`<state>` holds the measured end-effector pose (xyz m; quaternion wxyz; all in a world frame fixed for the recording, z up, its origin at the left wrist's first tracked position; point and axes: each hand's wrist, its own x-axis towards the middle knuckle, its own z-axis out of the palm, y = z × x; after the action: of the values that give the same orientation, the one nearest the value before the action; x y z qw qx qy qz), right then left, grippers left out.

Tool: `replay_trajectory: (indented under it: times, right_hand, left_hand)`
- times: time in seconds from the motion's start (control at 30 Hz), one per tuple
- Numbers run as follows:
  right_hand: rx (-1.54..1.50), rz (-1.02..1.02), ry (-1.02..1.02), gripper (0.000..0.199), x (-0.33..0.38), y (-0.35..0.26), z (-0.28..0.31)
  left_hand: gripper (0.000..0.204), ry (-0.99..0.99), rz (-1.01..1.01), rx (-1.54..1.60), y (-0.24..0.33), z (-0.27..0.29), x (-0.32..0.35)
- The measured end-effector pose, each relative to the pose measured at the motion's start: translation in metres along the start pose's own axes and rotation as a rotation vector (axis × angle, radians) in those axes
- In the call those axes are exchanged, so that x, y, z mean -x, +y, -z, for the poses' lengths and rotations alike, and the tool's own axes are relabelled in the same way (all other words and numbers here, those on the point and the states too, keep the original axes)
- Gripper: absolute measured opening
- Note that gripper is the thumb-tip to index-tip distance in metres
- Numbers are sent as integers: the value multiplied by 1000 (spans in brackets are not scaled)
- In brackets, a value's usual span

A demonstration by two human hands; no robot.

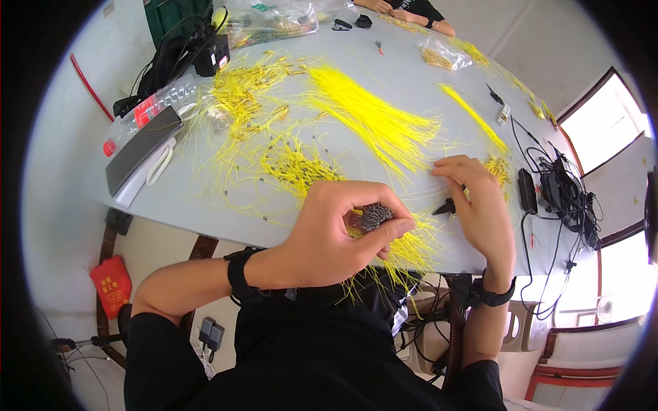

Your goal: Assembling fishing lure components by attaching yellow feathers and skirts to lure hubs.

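My left hand (343, 229) is closed round a bundle of thin yellow wires, its packed dark grey ends (375, 217) facing up between thumb and forefinger. Below the fist the yellow strands (411, 257) fan out over the table's front edge. To the right, my right hand (478, 202) is raised with curved fingers apart and nothing in them. Close to its thumb lies a small black object (445, 206), partly hidden. Just beyond my left hand is a loose, tangled heap of yellow wires (301, 168), some with small dark tips.
Across the grey table (384, 68) lie a long yellow wire bundle (373, 113) and a narrower one (473, 118). A plastic bottle (154, 109) and dark flat case (142, 154) sit left. Black cables (565, 195) crowd the right edge. Another person's hands (394, 10) rest at the far side.
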<state>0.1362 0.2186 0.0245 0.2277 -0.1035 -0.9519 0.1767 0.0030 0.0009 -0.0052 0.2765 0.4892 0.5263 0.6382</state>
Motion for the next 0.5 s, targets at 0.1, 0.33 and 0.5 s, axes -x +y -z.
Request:
replay_trajectory:
  times: [0.1,0.33,0.5]
  right_hand:
    - [38,18,1,20,0,0,-3]
    - [10,16,61,17,1,-6,6]
    - [-33,47,135,15,4,-30,21]
  left_hand:
    - [5,-6,4,7,-1,1,0]
    - [6,-7,4,10,2,0,-1]
    - [15,131,84,132,5,-2,-1]
